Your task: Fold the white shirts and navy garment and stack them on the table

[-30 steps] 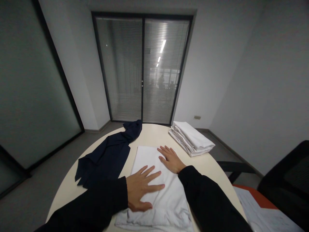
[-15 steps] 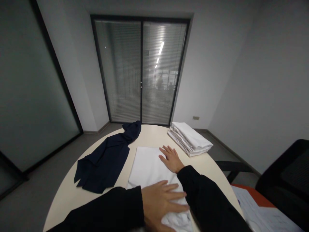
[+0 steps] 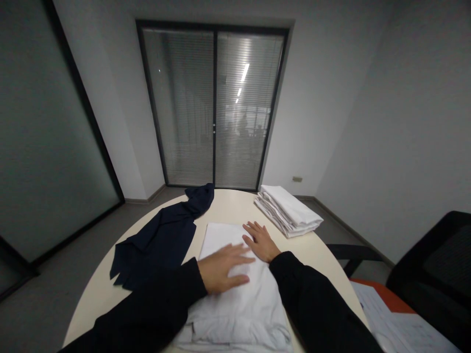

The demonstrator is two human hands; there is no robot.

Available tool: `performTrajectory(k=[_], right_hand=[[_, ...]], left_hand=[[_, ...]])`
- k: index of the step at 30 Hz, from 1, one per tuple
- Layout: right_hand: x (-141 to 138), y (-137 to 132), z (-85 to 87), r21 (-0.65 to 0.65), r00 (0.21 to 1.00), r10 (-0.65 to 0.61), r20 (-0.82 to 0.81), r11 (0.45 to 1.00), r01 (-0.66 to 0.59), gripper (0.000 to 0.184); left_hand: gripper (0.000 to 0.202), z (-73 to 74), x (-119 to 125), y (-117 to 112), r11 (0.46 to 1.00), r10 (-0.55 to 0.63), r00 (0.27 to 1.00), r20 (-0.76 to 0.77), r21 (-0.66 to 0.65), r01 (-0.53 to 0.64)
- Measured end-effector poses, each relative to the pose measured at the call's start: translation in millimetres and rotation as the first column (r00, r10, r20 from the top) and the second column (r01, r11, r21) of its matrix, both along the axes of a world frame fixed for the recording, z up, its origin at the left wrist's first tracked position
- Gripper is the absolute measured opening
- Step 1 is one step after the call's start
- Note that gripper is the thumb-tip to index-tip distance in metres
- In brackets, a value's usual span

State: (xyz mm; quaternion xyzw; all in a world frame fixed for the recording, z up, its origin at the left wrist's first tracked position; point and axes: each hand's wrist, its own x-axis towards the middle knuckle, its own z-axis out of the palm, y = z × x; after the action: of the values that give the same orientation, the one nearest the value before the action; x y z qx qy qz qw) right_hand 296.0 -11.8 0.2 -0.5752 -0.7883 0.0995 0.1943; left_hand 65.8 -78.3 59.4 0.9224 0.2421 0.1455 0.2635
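A white folded garment (image 3: 239, 304) lies in front of me on the round cream table (image 3: 228, 206). My left hand (image 3: 222, 268) rests flat on its middle, fingers spread and pointing right. On the garment's far right corner my right hand (image 3: 259, 240) presses palm down with the fingers stretched out. Both arms are in black sleeves. Neither hand holds anything.
A dark navy garment (image 3: 162, 238) lies spread out on the table's left side. A stack of folded white cloths (image 3: 289, 211) sits at the far right edge. A black chair (image 3: 430, 274) and papers (image 3: 401, 323) are to the right. Glass doors with blinds stand behind.
My left hand has slid across the white garment, first toward me and right, then back up to its middle. The right hand has stayed put.
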Motion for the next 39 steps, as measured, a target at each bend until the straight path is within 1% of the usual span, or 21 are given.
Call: performTrajectory(k=[1, 2, 4, 5, 7, 9, 11, 13, 15, 17, 19, 21, 23, 25, 27, 30, 33, 34, 36, 38, 39], right_hand=[[-0.4, 0.4, -0.6, 0.008, 1.000, -0.015, -0.002, 1.000, 0.015, 0.057], [-0.7, 1.0, -1.7, 0.022, 0.999, -0.045, -0.005, 0.999, 0.045, 0.057], [-0.5, 2.4, -5.6, 0.065, 0.989, -0.150, -0.009, 0.987, 0.150, 0.059], [0.3, 3.0, -8.3, 0.087, 0.977, -0.214, -0.013, 0.973, 0.214, 0.061], [3.6, 4.1, -14.5, 0.122, 0.948, -0.315, -0.033, 0.941, 0.317, 0.066], [9.1, 5.2, -20.7, 0.131, 0.940, -0.334, -0.073, 0.931, 0.341, 0.068], [16.2, 7.3, -26.2, 0.116, 0.940, -0.306, -0.151, 0.939, 0.324, 0.068], [23.6, 11.1, -30.7, 0.079, 0.922, -0.269, -0.280, 0.950, 0.301, 0.067], [29.8, 16.3, -33.7, 0.048, 0.857, -0.231, -0.461, 0.958, 0.284, 0.066], [33.8, 21.3, -34.2, 0.024, 0.750, -0.196, -0.632, 0.962, 0.272, 0.067], [35.3, 23.7, -32.0, -0.084, 0.627, -0.234, -0.743, 0.962, 0.260, 0.068], [35.1, 22.2, -28.0, -0.244, 0.555, -0.312, -0.771, 0.950, 0.195, 0.064], [33.9, 17.4, -23.6, -0.354, 0.542, -0.350, -0.764, 0.930, 0.101, 0.055], [32.3, 11.5, -19.5, -0.383, 0.554, -0.332, -0.764, 0.923, 0.025, 0.045], [30.1, 6.4, -15.1, -0.383, 0.511, -0.321, -0.798, 0.924, -0.018, 0.041], [25.2, 1.9, -5.9, -0.337, 0.323, -0.317, -0.892, 0.941, -0.006, 0.052], [19.5, -1.0, 7.1, -0.256, 0.138, -0.247, -0.959, 0.966, -0.046, 0.061], [17.8, -2.1, 11.6, -0.217, 0.097, -0.209, -0.973, 0.973, -0.075, 0.061], [15.3, -4.7, 19.8, -0.146, 0.046, -0.142, -0.989, 0.983, -0.111, 0.056], [14.2, -7.9, 25.2, -0.111, 0.026, -0.108, -0.994, 0.986, -0.123, 0.054], [14.1, -9.7, 26.6, -0.111, 0.027, -0.108, -0.994, 0.985, -0.130, 0.054]], left_hand=[[0.053, -10.2, -6.8, 12.1, 0.981, 0.177, 0.984, -0.012, 0.087, -0.175], [0.053, -22.8, -13.2, 23.6, 0.936, 0.332, 0.943, -0.027, 0.138, -0.325], [0.058, -50.1, -23.9, 43.0, 0.847, 0.519, 0.854, -0.040, 0.160, -0.507], [0.059, -62.1, -27.8, 50.2, 0.832, 0.547, 0.836, -0.046, 0.146, -0.536], [0.060, -79.0, -32.3, 59.0, 0.762, 0.640, 0.768, -0.025, 0.145, -0.631], [0.064, -85.5, -33.2, 61.5, 0.689, 0.720, 0.694, -0.031, 0.159, -0.707], [0.068, -85.1, -32.2, 60.5, 0.648, 0.758, 0.649, -0.058, 0.180, -0.740], [0.069, -82.5, -31.0, 58.8, 0.654, 0.753, 0.654, -0.070, 0.184, -0.733], [0.070, -80.7, -30.5, 58.7, 0.665, 0.743, 0.667, -0.054, 0.165, -0.728], [0.070, -80.8, -31.2, 60.7, 0.667, 0.741, 0.672, -0.004, 0.120, -0.735], [0.071, -82.4, -32.9, 64.3, 0.658, 0.747, 0.660, 0.082, 0.049, -0.751], [0.071, -84.9, -35.2, 68.3, 0.645, 0.757, 0.631, 0.168, -0.046, -0.762], [0.071, -87.9, -37.3, 71.4, 0.640, 0.762, 0.606, 0.227, -0.123, -0.759], [0.070, -91.0, -38.5, 73.8, 0.643, 0.759, 0.595, 0.263, -0.166, -0.747], [0.071, -93.5, -38.2, 76.5, 0.653, 0.752, 0.583, 0.306, -0.229, -0.722], [0.079, -93.9, -36.5, 82.4, 0.669, 0.742, 0.505, 0.440, -0.446, -0.595], [0.094, -88.9, -37.0, 88.1, 0.664, 0.743, 0.398, 0.538, -0.665, -0.342], [0.095, -86.2, -38.0, 88.9, 0.656, 0.739, 0.417, 0.529, -0.706, -0.268], [0.089, -80.4, -40.7, 88.0, 0.652, 0.694, 0.533, 0.485, -0.737, -0.179], [0.078, -74.9, -42.2, 84.6, 0.672, 0.644, 0.613, 0.458, -0.721, -0.168], [0.074, -72.5, -42.0, 82.5, 0.684, 0.639, 0.614, 0.463, -0.707, -0.179]])
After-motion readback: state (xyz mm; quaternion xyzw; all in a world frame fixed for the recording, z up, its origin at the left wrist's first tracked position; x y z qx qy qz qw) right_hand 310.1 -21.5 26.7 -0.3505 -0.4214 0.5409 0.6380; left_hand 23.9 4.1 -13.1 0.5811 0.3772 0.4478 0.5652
